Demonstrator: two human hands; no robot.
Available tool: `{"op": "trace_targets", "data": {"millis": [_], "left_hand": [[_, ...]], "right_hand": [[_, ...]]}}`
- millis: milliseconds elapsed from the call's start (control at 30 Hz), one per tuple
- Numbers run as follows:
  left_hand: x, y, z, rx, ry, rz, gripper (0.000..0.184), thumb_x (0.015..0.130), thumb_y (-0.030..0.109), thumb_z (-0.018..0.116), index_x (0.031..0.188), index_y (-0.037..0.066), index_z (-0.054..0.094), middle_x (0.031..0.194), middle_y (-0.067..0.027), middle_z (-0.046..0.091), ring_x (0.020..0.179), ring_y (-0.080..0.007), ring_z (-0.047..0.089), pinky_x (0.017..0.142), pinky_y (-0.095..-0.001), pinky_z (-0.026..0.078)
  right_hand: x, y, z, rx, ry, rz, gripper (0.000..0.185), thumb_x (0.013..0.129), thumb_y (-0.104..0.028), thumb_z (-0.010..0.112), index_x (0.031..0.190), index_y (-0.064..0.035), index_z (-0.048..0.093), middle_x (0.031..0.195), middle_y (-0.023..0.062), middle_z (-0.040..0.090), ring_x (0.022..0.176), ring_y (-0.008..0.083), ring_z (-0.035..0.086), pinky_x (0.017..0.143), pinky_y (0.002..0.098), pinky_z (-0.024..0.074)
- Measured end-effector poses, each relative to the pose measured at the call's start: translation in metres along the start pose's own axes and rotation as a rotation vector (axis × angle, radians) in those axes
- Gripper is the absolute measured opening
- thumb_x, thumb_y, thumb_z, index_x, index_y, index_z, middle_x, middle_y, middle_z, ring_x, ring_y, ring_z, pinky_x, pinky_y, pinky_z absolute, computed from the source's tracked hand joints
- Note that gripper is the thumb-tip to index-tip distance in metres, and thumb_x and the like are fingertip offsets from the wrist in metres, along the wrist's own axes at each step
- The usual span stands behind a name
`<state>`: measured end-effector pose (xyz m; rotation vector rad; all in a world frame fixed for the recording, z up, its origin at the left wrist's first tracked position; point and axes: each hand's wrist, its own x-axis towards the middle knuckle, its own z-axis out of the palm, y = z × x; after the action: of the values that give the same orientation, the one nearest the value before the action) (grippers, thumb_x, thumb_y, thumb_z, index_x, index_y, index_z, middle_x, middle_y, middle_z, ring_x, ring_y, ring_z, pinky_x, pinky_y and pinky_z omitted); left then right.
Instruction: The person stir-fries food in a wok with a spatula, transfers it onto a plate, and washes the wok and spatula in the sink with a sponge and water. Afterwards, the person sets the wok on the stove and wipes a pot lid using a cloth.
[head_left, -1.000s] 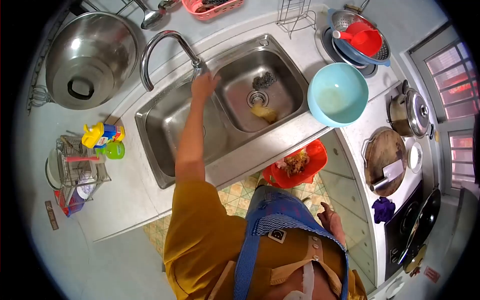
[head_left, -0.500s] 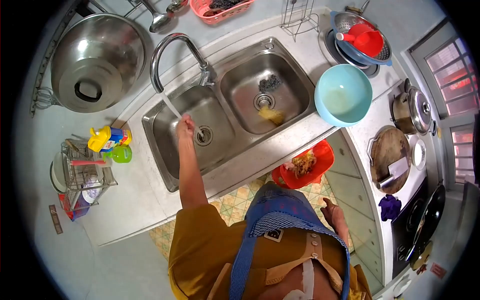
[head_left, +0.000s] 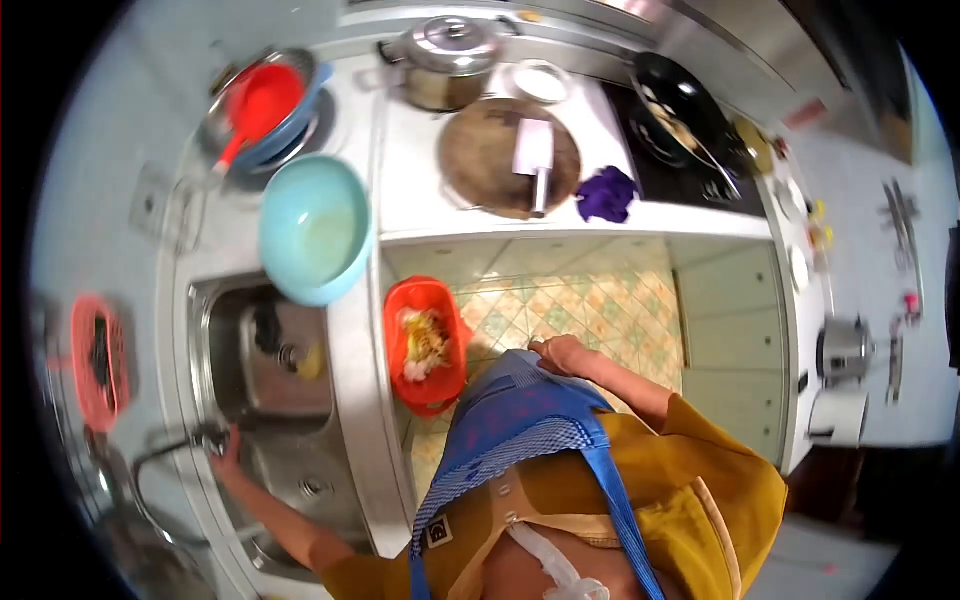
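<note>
My left hand [head_left: 226, 458] is at the base of the faucet [head_left: 208, 438], its fingers closed about the handle and slightly blurred. Below that arm lies the double steel sink [head_left: 290, 410], with a dark scouring pad [head_left: 266, 328] and a yellow sponge-like piece [head_left: 310, 362] in the far basin. By the apron my right hand [head_left: 562, 354] hangs over the floor, empty, with its fingers loosely apart. Between the counter and my body is a red bin [head_left: 396, 340] with food scraps in it.
A light blue bowl [head_left: 300, 225] stands at the counter corner beside the sink. Beyond are a red scoop [head_left: 268, 100] on a colander, a pot [head_left: 450, 65], a cleaver [head_left: 533, 150] on a round chopping board [head_left: 470, 150], a purple cloth [head_left: 606, 194] and a wok [head_left: 685, 95] on the stove.
My view has swung right toward the stove. My left hand has gone from the running water to the faucet handle; no stream is visible now. My right hand remains empty beside me.
</note>
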<state>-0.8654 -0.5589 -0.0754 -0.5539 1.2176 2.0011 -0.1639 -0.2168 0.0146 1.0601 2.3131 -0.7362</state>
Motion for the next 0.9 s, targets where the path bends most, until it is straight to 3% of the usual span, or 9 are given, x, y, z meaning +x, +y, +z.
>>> {"op": "trace_targets", "data": {"millis": [367, 467, 533, 633, 700, 733, 800, 867, 900], "left_hand": [[0.035, 0.024, 0.067, -0.233, 0.42, 0.004, 0.028, 0.084, 0.018, 0.046, 0.106, 0.004, 0.053, 0.11, -0.0109, 0.054, 0.098, -0.0263, 0.053, 0.076, -0.0458, 0.042], [0.0, 0.021, 0.069, -0.125, 0.445, 0.14, 0.031, 0.082, 0.02, 0.05, 0.106, 0.002, 0.053, 0.105, -0.0124, 0.056, 0.093, -0.0271, 0.054, 0.074, -0.0448, 0.043], [-0.035, 0.011, 0.072, 0.067, 0.494, 0.332, 0.034, 0.08, 0.022, 0.053, 0.106, 0.0, 0.052, 0.101, -0.0133, 0.056, 0.09, -0.0276, 0.054, 0.073, -0.0442, 0.044], [-0.104, -0.028, 0.088, 0.634, 0.786, 0.86, 0.039, 0.078, 0.024, 0.057, 0.106, -0.002, 0.051, 0.096, -0.0148, 0.057, 0.086, -0.0285, 0.056, 0.071, -0.0432, 0.045], [-0.171, -0.085, 0.127, 1.021, 1.084, 1.286, 0.042, 0.077, 0.026, 0.06, 0.106, -0.003, 0.051, 0.092, -0.0157, 0.058, 0.083, -0.029, 0.056, 0.069, -0.0426, 0.046], [-0.203, -0.12, 0.157, 1.143, 1.12, 1.451, 0.044, 0.076, 0.027, 0.061, 0.106, -0.004, 0.05, 0.091, -0.0162, 0.058, 0.081, -0.0293, 0.057, 0.069, -0.0422, 0.046], [-0.25, -0.209, 0.221, 1.355, 0.95, 1.658, 0.048, 0.075, 0.029, 0.064, 0.106, -0.006, 0.05, 0.087, -0.0172, 0.059, 0.078, -0.0298, 0.057, 0.067, -0.0416, 0.047], [-0.253, -0.307, 0.278, 1.453, 0.439, 1.356, 0.046, 0.076, 0.026, 0.064, 0.105, -0.006, 0.049, 0.087, -0.0145, 0.058, 0.075, -0.0286, 0.058, 0.066, -0.0377, 0.048], [-0.28, -0.396, 0.335, 1.048, 0.154, 1.342, 0.038, 0.079, 0.021, 0.06, 0.103, -0.006, 0.048, 0.09, -0.0121, 0.056, 0.079, -0.0266, 0.057, 0.069, -0.0333, 0.047]], "right_hand": [[-0.033, 0.049, 0.009, 0.202, 0.051, 0.079, 0.041, 0.079, -0.024, 0.056, 0.115, -0.0068, 0.047, 0.089, 0.0185, 0.06, 0.083, 0.033, 0.058, 0.069, 0.0388, 0.047], [-0.035, 0.072, -0.024, 0.876, -0.134, 0.089, 0.046, 0.077, -0.024, 0.057, 0.119, -0.0068, 0.046, 0.089, 0.0162, 0.06, 0.082, 0.0304, 0.058, 0.069, 0.0381, 0.0475], [-0.036, 0.104, -0.023, 0.05, 0.529, -0.038, 0.045, 0.074, -0.018, 0.06, 0.117, -0.0075, 0.048, 0.093, 0.0161, 0.059, 0.084, 0.0272, 0.058, 0.069, 0.0374, 0.0479], [-0.059, 0.192, -0.088, -0.07, 1.007, 0.002, 0.043, 0.068, -0.006, 0.061, 0.111, -0.0076, 0.054, 0.102, 0.0173, 0.055, 0.087, 0.0297, 0.056, 0.071, 0.0392, 0.0475], [-0.087, 0.273, -0.13, 0.024, 1.141, 0.458, 0.047, 0.061, -0.004, 0.062, 0.107, -0.0074, 0.054, 0.098, 0.0161, 0.055, 0.092, 0.0315, 0.051, 0.074, 0.0429, 0.0434], [-0.115, 0.294, -0.172, -0.289, 1.263, 0.4, 0.051, 0.061, -0.008, 0.065, 0.11, -0.0084, 0.051, 0.104, 0.014, 0.051, 0.094, 0.0311, 0.049, 0.073, 0.0426, 0.0423], [-0.132, 0.375, -0.203, -0.529, 1.245, 0.623, 0.066, 0.061, -0.012, 0.069, 0.121, -0.011, 0.043, 0.11, 0.0123, 0.046, 0.095, 0.0309, 0.049, 0.072, 0.0411, 0.0452], [-0.132, 0.448, -0.213, -0.469, 1.009, 0.772, 0.064, 0.064, -0.016, 0.069, 0.121, -0.011, 0.042, 0.109, 0.0126, 0.046, 0.097, 0.0307, 0.047, 0.07, 0.0418, 0.0434], [-0.129, 0.468, -0.224, -0.369, 0.766, 0.815, 0.066, 0.066, -0.017, 0.068, 0.125, -0.0122, 0.039, 0.107, 0.0134, 0.046, 0.097, 0.0304, 0.049, 0.07, 0.042, 0.0451]]}}
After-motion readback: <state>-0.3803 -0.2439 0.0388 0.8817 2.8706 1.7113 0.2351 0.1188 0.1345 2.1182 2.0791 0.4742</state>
